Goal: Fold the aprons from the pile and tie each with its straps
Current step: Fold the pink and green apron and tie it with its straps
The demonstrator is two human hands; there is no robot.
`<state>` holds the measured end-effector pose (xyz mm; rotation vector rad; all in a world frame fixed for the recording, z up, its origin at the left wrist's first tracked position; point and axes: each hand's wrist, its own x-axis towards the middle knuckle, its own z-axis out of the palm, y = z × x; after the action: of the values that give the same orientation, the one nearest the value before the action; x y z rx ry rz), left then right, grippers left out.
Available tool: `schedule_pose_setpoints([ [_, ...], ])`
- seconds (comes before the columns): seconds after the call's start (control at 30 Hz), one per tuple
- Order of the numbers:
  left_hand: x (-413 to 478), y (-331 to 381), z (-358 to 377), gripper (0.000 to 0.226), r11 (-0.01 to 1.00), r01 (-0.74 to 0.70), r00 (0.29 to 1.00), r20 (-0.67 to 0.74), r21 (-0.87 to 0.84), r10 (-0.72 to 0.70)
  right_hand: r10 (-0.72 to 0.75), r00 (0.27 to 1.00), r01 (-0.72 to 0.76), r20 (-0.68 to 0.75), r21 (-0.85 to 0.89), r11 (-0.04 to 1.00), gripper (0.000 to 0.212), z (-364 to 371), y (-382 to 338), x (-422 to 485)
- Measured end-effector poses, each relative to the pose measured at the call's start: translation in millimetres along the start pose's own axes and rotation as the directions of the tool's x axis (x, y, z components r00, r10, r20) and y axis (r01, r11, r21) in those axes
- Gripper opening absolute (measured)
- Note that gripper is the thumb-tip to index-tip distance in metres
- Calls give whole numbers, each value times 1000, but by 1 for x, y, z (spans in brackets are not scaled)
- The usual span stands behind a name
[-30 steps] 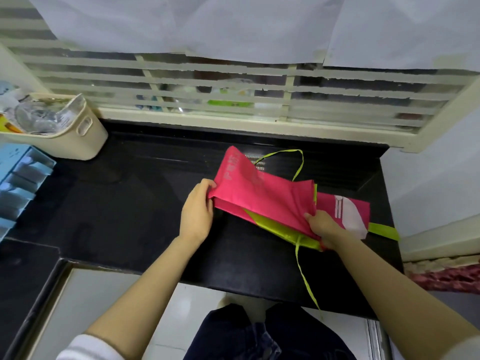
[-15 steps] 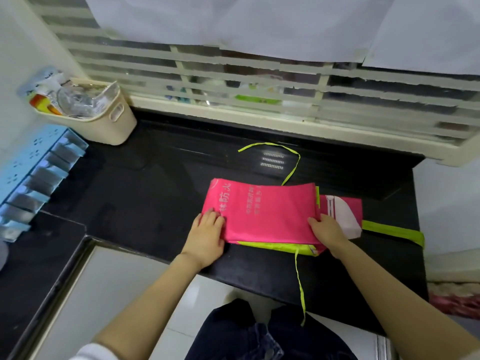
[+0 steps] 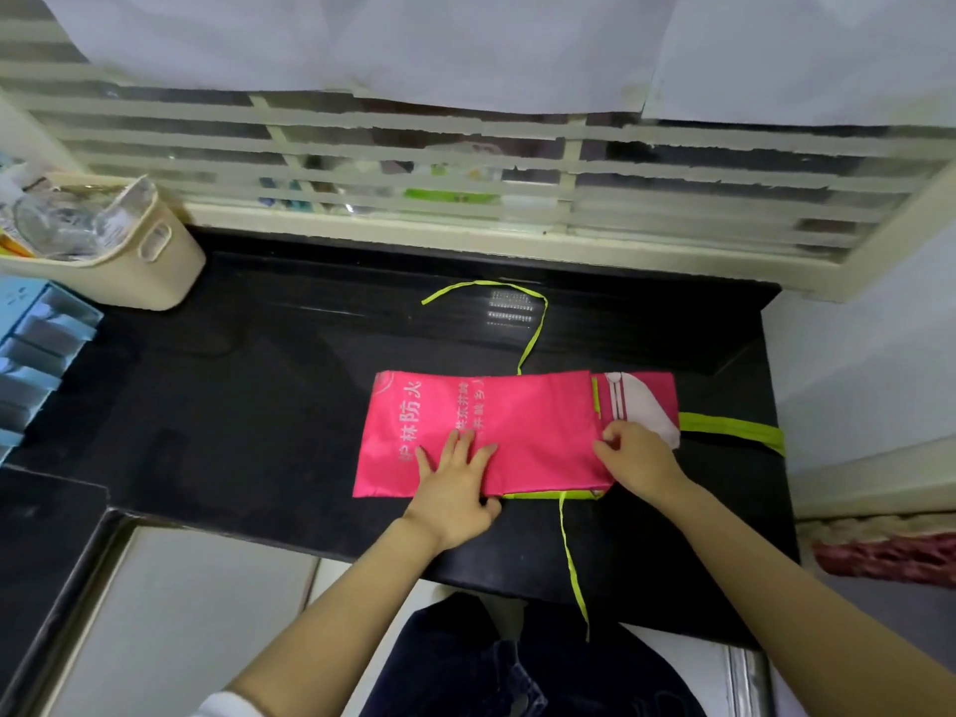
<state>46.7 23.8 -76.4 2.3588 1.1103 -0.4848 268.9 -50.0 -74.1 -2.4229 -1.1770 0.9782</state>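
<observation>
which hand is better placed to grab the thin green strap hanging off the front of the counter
Right, probably. The right hand sits at the right end of the pink apron, nearer where the thin strap leaves it; the left hand lies flat, holding the fold down.

Soft even daylight, window glare patch on the glossy black counter, wide-angle edge bending
</observation>
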Motion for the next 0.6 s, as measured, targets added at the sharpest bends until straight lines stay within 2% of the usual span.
schedule_pose_setpoints([
  [0.07, 3, 18, -1, 78, 997, -75, 996, -60, -25, 73, 1, 1000, -1, -17, -5, 1000, 21, 1, 1, 0],
  [0.17, 15, 50, 5, 88, 990, -140, 990, -31, 7, 140, -21, 999, 21, -37, -15, 1000, 22, 2, 7, -1],
  [0.3, 28, 71, 18, 74, 990, -98, 995, 18, 104, 97, -106, 994, 106, -35, -16, 994, 15, -7, 23, 2],
  [0.37, 30, 71, 22, 69, 987, -89, 996, 36, 132, 85, -162, 983, 146, -84, -171, 974, 27, -19, 39, 9],
  [0.47, 29, 69, 20, 66, 992, -91, 995, 46, 87, 87, -172, 984, 174, 44, -432, 885, 49, -38, 63, 16],
  [0.53, 29, 69, 17, 62, 997, -81, 996, 28, -14, 81, -186, 970, 239, 157, -460, 855, 57, -42, 73, 17],
  [0.6, 30, 75, 9, 58, 983, -60, 998, -47, -172, 53, -205, 959, 274, 194, -459, 845, 64, -42, 78, 17],
])
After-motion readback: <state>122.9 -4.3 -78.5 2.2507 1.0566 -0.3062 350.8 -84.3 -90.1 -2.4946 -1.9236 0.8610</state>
